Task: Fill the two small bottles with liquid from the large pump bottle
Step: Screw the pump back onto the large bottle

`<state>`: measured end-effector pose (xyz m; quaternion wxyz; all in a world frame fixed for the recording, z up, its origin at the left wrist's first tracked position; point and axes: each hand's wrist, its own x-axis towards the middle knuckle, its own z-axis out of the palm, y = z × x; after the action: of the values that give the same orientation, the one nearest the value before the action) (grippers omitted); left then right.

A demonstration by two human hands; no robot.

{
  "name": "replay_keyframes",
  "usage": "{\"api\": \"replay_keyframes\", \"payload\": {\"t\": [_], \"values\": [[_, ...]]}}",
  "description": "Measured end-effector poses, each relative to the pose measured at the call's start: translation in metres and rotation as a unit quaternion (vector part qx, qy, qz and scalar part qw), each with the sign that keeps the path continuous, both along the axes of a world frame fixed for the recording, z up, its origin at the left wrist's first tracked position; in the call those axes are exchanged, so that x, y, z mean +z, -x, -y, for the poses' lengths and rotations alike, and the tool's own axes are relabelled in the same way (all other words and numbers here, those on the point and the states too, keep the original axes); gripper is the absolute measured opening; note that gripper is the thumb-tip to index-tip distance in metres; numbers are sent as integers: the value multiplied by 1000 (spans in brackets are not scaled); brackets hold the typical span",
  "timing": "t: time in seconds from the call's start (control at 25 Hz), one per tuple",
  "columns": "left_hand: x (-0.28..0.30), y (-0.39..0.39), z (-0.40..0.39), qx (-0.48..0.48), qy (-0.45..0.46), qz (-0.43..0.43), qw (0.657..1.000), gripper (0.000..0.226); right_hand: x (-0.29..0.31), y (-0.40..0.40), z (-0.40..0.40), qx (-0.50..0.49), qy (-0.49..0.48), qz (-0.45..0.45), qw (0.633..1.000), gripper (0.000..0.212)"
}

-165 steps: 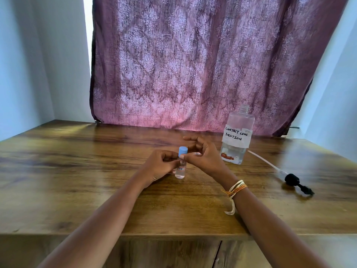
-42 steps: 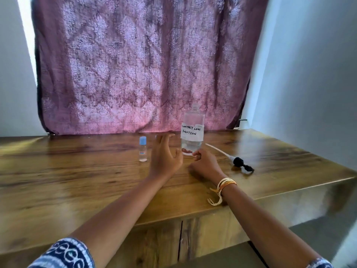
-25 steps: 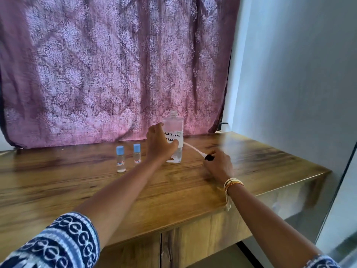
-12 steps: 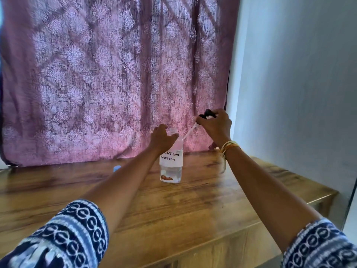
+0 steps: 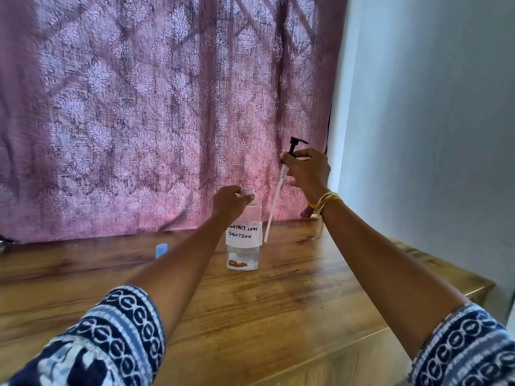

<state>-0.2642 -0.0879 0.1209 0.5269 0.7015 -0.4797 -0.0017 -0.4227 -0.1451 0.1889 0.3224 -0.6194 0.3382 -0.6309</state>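
Observation:
The large clear bottle (image 5: 244, 246) labelled "contact lens solution" stands upright on the wooden table (image 5: 278, 302) with a little liquid at its bottom. My left hand (image 5: 230, 203) grips its neck at the open top. My right hand (image 5: 306, 169) holds the black pump head (image 5: 294, 144) in the air to the right of the bottle, with its white dip tube (image 5: 274, 207) hanging down beside the label, outside the bottle. One small bottle's blue cap (image 5: 161, 249) peeks out behind my left forearm; the rest of that bottle and the second small bottle are hidden.
A purple patterned curtain (image 5: 153, 107) hangs right behind the table. A pale wall (image 5: 432, 135) closes the right side, next to the table's right edge (image 5: 473, 285).
My right hand has turned the pump upright, so the tube now hangs down beside the bottle instead of slanting toward its mouth. My left hand stays on the bottle's neck.

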Motion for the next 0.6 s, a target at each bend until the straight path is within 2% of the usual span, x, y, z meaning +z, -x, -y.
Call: {"api": "replay_keyframes", "payload": {"t": [0.12, 0.28, 0.44, 0.6], "values": [[3, -1, -19, -8, -2, 30, 1000, 28, 18, 2, -11, 41, -12, 37, 998, 22], [6, 1, -52, -39, 13, 20, 999, 31, 46, -2, -29, 81, -6, 62, 995, 20], [6, 7, -88, -57, -6, -3, 998, 17, 61, -13, -46, 102, -3, 66, 993, 19], [5, 10, -113, -64, -12, -8, 998, 27, 80, -26, -67, 111, 17, 64, 992, 14]]}}
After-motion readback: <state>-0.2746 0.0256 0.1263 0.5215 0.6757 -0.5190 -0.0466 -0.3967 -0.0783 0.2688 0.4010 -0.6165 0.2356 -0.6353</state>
